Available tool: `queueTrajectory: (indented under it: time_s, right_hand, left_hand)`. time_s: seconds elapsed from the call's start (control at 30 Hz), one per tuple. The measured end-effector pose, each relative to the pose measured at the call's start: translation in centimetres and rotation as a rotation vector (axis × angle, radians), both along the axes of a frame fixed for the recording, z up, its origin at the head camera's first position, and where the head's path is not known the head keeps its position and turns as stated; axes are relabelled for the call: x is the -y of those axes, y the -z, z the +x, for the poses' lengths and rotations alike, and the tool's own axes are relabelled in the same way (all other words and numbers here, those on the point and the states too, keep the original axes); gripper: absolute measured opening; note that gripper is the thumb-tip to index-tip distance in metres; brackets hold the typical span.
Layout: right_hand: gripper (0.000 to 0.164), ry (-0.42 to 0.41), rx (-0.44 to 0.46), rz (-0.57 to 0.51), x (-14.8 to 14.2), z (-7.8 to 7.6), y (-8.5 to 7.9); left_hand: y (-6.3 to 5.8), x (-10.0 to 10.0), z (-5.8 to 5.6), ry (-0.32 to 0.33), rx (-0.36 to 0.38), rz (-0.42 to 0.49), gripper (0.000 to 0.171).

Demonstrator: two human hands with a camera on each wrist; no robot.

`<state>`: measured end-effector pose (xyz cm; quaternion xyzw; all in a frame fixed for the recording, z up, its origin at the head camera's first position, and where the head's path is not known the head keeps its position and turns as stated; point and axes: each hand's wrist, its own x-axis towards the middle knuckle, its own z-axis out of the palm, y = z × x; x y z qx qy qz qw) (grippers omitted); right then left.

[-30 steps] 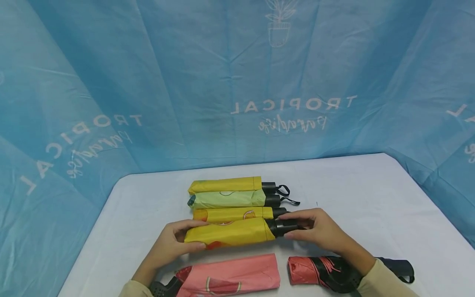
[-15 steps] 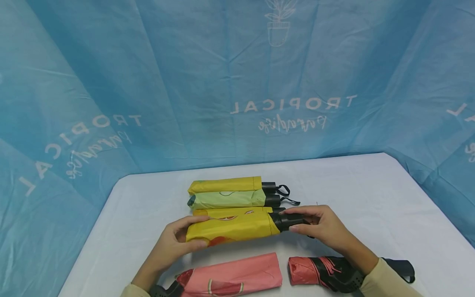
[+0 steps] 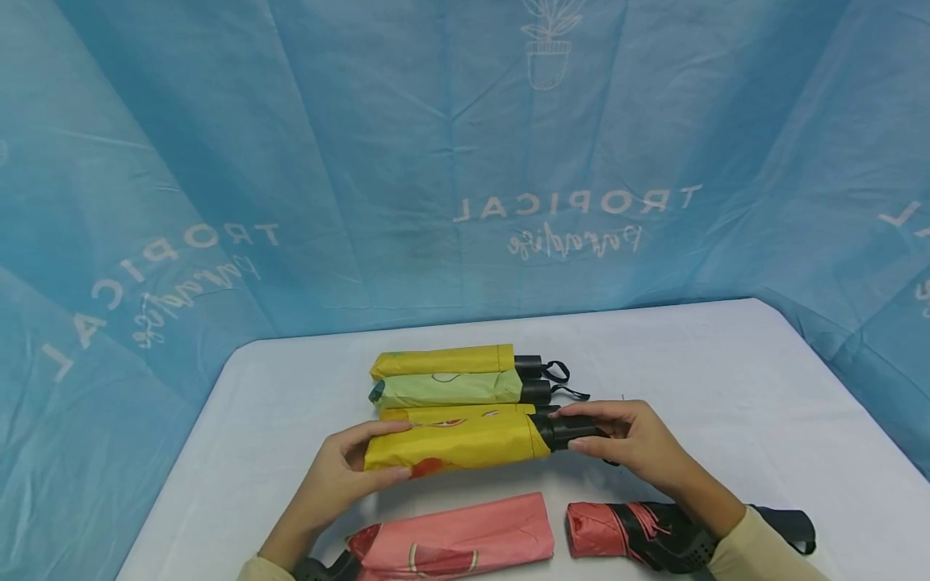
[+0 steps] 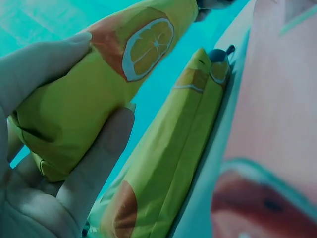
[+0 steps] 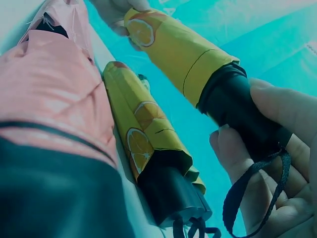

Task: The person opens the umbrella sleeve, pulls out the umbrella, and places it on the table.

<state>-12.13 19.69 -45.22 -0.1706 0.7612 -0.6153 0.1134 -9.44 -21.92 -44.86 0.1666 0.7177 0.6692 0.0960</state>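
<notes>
While the left hand (image 3: 339, 474) and right hand (image 3: 639, 444) hold a yellow umbrella (image 3: 465, 444), three others (image 3: 458, 390) already lie lined up. Two pink ones (image 3: 501, 528) seem left, I guess.

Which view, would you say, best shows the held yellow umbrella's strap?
The right wrist view: the strap loops large and close there. The head view shows only a small dark bit below the right hand; the left wrist view shows none.

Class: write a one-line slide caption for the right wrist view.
Right grip on the black handle of a yellow umbrella, its strap hanging looped.
</notes>
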Motion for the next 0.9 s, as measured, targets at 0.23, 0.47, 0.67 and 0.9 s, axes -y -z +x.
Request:
queueTrajectory:
  time_s: [0.23, 0.47, 0.67, 0.9]
  right_hand:
    - [0.039, 0.013, 0.002, -0.016, 0.1, 0.4, -0.3]
    - [0.041, 0.014, -0.01, -0.043, 0.2, 0.6, -0.7]
    - [0.045, 0.02, -0.018, -0.02, 0.3, 0.8, -1.2]
    - [0.044, 0.024, -0.043, -0.011, 0.4, 1.1, -2.3]
  left_hand:
    - [-0.9, -0.6, 0.4, -0.053, -0.009, 0.016, 0.048]
    - [-1.5, -0.9, 0.9, -0.082, -0.045, 0.057, 0.046]
    - [-1.9, -0.9, 1.1, -0.054, -0.057, 0.097, 0.047]
    - [-2.7, -0.6, 1.3, -0.036, -0.043, 0.089, 0.047]
